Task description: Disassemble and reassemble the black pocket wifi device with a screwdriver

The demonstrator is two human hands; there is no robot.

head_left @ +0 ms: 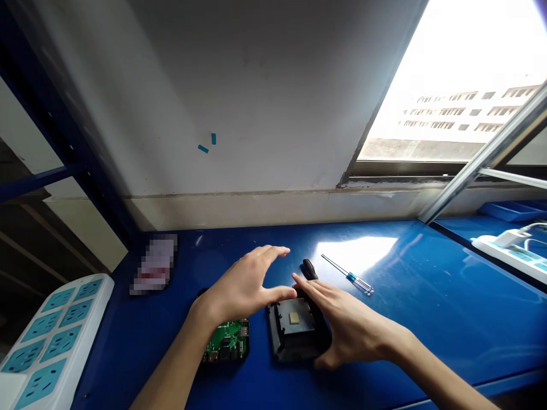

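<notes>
Blue counter [427, 307] spans the lower frame, where I see the black casing [294, 352] at lower centre, left of and partly hidden by the spread right hand [346, 319], the nearer one, while the left hand [243, 285], fingers also parted, partly covers the green circuit board [231, 336].

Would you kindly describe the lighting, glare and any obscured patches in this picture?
Head view: the bright, dark-framed window is washed out; white glare covers part of the glossy blue tabletop near the slim blue-handled screwdriver; the black plastic case looks dim along its front; the flat rectangular object at left is pixelated.
</notes>
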